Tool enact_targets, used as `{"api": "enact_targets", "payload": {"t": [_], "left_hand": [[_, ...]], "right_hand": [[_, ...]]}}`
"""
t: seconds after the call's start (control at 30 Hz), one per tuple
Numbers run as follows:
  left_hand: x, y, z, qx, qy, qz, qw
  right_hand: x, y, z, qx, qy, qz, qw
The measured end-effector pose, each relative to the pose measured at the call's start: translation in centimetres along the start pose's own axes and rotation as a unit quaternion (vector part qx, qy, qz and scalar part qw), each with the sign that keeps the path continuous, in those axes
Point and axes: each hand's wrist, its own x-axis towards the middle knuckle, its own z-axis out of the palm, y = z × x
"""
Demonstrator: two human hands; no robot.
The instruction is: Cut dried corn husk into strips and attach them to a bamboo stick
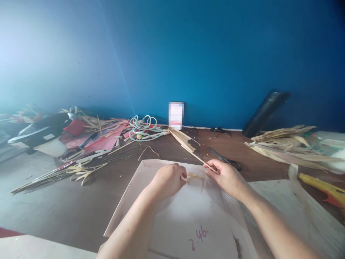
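My left hand (168, 180) is closed in a pinch on one end of a thin pale dried-leaf strip (194, 176). My right hand (226, 176) is closed on the other end of that strip and also grips a long dried leaf (185, 141), which points away toward the wall. Both hands hover over a white cardboard sheet (185, 216) with pink writing near its front. Black scissors (226, 160) lie just beyond my right hand.
Dried husks (285, 144) are piled at the right, by a yellow glue gun (323, 187). Thin sticks (64, 172), red paper (102, 142), a coiled white cable (144, 127) and a dark-and-white appliance (40, 135) clutter the left. A black roll (265, 111) leans on the blue wall.
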Motion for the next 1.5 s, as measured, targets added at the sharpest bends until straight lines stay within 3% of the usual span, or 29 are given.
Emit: {"api": "enact_targets", "payload": {"t": [0.6, 0.9, 1.5], "left_hand": [[-0.3, -0.3, 0.0, 0.002, -0.016, 0.045, 0.999], [-0.4, -0.8, -1.4, -0.023, 0.092, 0.005, 0.996], [-0.3, -1.0, -0.8, 0.008, 0.058, -0.012, 0.998]], "right_hand": [[0.0, -0.1, -0.1, -0.003, 0.0, -0.001, 1.0], [-0.1, -0.2, -0.1, 0.005, -0.006, 0.006, 1.0], [0.1, -0.3, -0.2, -0.012, -0.004, 0.003, 1.0]]}}
